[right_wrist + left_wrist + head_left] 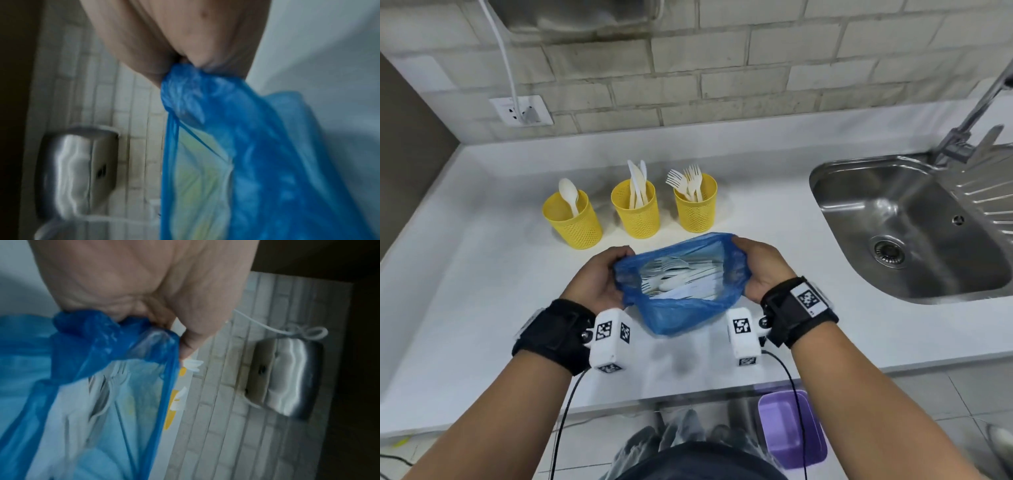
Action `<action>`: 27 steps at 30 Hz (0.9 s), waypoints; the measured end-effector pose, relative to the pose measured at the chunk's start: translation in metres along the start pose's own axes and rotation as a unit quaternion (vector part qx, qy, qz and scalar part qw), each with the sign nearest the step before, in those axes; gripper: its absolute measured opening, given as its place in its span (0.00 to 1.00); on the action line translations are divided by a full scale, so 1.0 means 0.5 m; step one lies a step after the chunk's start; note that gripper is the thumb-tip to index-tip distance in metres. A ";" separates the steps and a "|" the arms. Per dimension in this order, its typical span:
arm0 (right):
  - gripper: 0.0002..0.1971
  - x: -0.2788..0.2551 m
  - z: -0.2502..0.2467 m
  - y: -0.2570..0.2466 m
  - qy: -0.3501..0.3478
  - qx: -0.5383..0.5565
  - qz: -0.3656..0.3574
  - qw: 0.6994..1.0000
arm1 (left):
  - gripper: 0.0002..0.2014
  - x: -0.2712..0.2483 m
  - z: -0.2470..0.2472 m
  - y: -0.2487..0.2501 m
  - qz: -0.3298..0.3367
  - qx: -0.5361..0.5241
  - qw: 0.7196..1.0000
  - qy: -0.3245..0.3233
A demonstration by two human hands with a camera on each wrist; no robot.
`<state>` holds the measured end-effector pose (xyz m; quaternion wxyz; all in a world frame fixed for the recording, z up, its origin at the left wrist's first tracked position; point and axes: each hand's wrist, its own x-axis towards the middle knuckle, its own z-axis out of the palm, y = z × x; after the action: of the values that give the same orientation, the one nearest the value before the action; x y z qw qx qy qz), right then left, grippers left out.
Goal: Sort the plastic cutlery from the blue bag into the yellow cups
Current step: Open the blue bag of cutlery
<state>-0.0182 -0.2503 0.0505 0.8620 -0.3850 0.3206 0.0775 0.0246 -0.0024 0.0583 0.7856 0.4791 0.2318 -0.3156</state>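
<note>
Both hands hold a blue plastic bag (681,315) stretched wide over the white counter. My left hand (602,277) grips its left rim and my right hand (760,270) grips its right rim. White plastic cutlery (681,279) lies inside the bag, with forks and spoons showing. Behind the bag stand three yellow mesh cups: the left cup (573,221) holds spoons, the middle cup (636,210) holds knives, the right cup (695,204) holds forks. The left wrist view shows the bag (98,386) bunched under my fingers (191,340). The right wrist view shows the bag (246,146) gathered in my fist.
A steel sink (914,226) with a tap (976,113) lies to the right. A wall socket (522,111) with a white cable sits on the brick wall at the back left. A purple tub (791,431) stands on the floor below the counter edge.
</note>
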 end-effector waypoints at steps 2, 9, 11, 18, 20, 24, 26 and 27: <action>0.12 0.018 -0.015 -0.005 -0.004 0.067 0.032 0.997 | 0.13 0.015 -0.014 0.008 0.028 0.025 0.999 0.002; 0.24 0.036 -0.029 -0.011 0.063 -0.425 -0.154 0.890 | 0.15 0.026 -0.025 0.000 0.219 0.522 0.818 0.097; 0.19 0.029 -0.029 -0.005 0.051 -0.561 -0.207 0.800 | 0.12 0.032 -0.034 0.007 0.274 0.638 0.710 0.120; 0.17 0.051 -0.035 -0.005 0.011 -0.266 -0.144 0.953 | 0.13 0.050 -0.021 0.030 0.115 0.208 0.970 0.042; 0.18 0.063 -0.044 0.000 0.036 -0.235 -0.105 0.966 | 0.17 0.059 -0.038 0.027 0.037 0.152 0.987 0.021; 0.19 0.057 -0.055 0.009 0.075 -0.384 -0.188 0.901 | 0.19 0.044 -0.037 0.006 0.105 0.240 0.961 0.086; 0.22 0.035 -0.072 0.014 0.123 -0.497 -0.209 0.833 | 0.26 0.016 -0.041 -0.001 0.156 0.390 0.895 0.152; 0.27 0.018 -0.080 0.017 0.145 -0.544 -0.215 0.798 | 0.30 0.002 -0.051 -0.007 0.165 0.463 0.853 0.177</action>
<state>-0.0342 -0.2737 0.0198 0.4489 -0.8560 0.2564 -0.0050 0.0215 0.0191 0.0446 0.4593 0.8662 0.1118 -0.1619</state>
